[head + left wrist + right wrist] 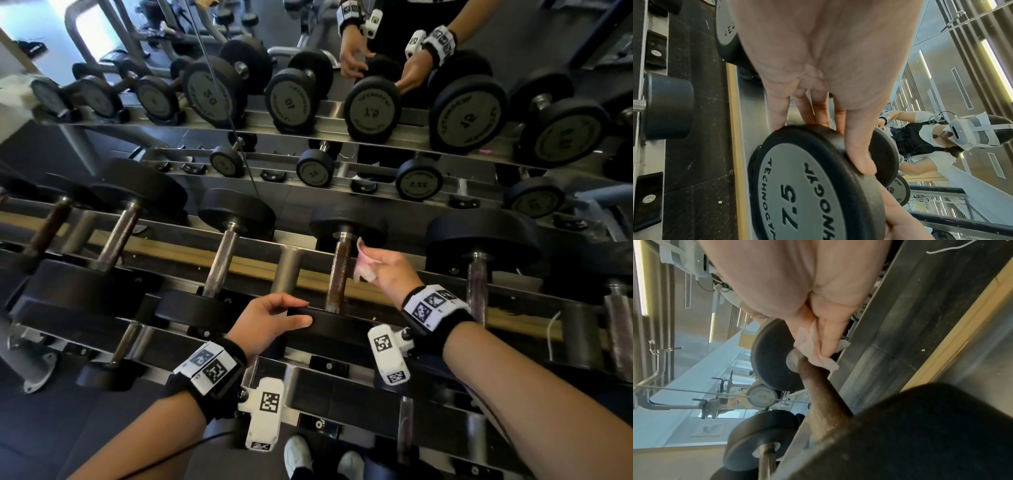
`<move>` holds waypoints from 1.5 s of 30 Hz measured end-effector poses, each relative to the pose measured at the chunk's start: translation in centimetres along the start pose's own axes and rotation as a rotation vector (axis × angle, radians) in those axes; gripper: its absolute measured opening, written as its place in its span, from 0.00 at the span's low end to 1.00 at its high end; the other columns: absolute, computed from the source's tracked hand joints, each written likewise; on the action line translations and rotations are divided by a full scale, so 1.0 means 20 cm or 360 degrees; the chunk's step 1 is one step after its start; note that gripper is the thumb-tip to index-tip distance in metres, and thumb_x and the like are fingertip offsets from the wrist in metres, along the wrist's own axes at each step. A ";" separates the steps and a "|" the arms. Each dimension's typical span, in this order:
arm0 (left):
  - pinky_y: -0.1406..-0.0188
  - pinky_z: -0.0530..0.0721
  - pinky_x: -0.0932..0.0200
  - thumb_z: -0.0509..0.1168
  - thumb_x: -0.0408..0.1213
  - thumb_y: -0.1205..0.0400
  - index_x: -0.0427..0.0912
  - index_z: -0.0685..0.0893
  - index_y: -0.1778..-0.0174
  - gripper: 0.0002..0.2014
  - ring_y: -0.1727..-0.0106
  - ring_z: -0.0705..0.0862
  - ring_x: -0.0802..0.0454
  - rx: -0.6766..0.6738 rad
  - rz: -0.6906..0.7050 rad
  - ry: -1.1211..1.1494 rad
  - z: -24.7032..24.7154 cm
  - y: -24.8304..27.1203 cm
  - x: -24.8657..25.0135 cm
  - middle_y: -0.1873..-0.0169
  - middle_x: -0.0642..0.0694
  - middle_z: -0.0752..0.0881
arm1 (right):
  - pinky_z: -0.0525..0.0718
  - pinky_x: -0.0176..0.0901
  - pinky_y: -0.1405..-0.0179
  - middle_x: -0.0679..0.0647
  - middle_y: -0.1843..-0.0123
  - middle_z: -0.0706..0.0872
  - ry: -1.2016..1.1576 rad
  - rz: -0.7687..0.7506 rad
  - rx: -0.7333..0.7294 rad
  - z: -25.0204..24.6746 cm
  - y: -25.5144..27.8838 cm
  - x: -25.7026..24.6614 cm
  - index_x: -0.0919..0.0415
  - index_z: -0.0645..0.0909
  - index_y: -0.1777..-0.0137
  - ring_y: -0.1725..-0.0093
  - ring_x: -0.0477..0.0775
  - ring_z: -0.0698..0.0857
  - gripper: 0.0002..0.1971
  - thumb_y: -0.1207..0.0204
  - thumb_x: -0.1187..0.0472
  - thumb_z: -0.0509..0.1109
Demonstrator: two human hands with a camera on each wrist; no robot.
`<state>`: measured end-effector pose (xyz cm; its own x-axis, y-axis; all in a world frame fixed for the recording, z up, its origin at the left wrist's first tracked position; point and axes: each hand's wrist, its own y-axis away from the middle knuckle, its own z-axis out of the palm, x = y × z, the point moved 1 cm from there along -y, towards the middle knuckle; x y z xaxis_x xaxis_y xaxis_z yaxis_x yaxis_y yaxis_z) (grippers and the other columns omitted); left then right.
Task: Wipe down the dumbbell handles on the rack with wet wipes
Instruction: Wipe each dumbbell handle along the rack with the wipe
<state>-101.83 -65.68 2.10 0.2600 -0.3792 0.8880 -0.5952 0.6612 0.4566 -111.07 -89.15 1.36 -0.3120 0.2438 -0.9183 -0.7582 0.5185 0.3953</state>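
On the near row of the rack [298, 263], seen from the head camera, a dumbbell [337, 274] with a rusty brown handle [337, 274] lies pointing away from the person, between its neighbours to left and right. The left hand [270, 320] rests on the rim of its near end weight [335, 322], fingers extended over the edge and thumb along the near face; its grip is loose and flat, steadying, not wrapped round. The right hand [390, 270] holds a crumpled pale wet wipe [363, 265] just right of the handle's far half, the grip pinched narrow on the wipe. The wipe looks near the handle but apart from it here. A mirror behind the rack repeats the dumbbells and the hands.

From the left wrist, the left hand [828, 81] lies over the top of the end weight [807, 186], marked 7.5, with fingertips [777, 120] on the rim and the thumb pressed on the edge.

From the right wrist, the right hand [818, 296] pinches the wet wipe [818, 352] close to the far end of the handle [824, 394], by the collar at the far weight [768, 356]; whether the wipe touches the metal I cannot tell.

My reading: this handle is the one in hand, with the wipe poised at its far end. The next move calls for wrapping the wipe round the handle and drawing it toward the near weight while the left hand keeps the dumbbell from rolling.
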 end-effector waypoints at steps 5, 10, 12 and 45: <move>0.42 0.84 0.54 0.81 0.36 0.34 0.48 0.92 0.51 0.15 0.43 0.89 0.47 0.0014 -0.0006 0.0026 0.00 -0.01 -0.01 0.48 0.41 0.91 | 0.76 0.38 0.34 0.46 0.42 0.88 0.0423 -0.0091 -0.0064 0.09 0.09 0.09 0.48 0.85 0.33 0.41 0.46 0.85 0.14 0.15 0.53 0.65; 0.46 0.87 0.55 0.81 0.40 0.38 0.47 0.92 0.52 0.18 0.45 0.91 0.46 -0.0067 -0.0045 0.0043 -0.02 -0.03 0.00 0.48 0.41 0.91 | 0.81 0.39 0.41 0.44 0.52 0.92 0.0686 0.0083 -0.0391 0.00 0.10 0.04 0.45 0.92 0.51 0.49 0.44 0.88 0.06 0.21 0.52 0.73; 0.47 0.88 0.55 0.81 0.39 0.38 0.48 0.92 0.52 0.17 0.45 0.91 0.46 -0.0099 -0.0066 0.0013 -0.02 -0.04 0.00 0.48 0.42 0.91 | 0.82 0.34 0.51 0.45 0.56 0.93 0.0606 0.0128 -0.0354 -0.04 0.05 -0.02 0.47 0.92 0.57 0.55 0.41 0.89 0.04 0.23 0.55 0.76; 0.43 0.82 0.70 0.76 0.36 0.22 0.50 0.84 0.33 0.20 0.39 0.84 0.60 -0.0070 0.0121 -0.0079 -0.01 0.01 0.07 0.38 0.52 0.87 | 0.81 0.30 0.64 0.58 0.61 0.85 0.0409 -0.0061 -0.0034 0.18 0.38 -0.21 0.69 0.82 0.52 0.64 0.48 0.86 0.15 0.25 0.85 0.59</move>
<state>-101.42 -65.89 3.52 0.1770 -0.3578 0.9169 -0.5777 0.7164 0.3911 -113.52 -83.18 8.27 -0.4161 0.0066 -0.9093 -0.7832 0.5054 0.3621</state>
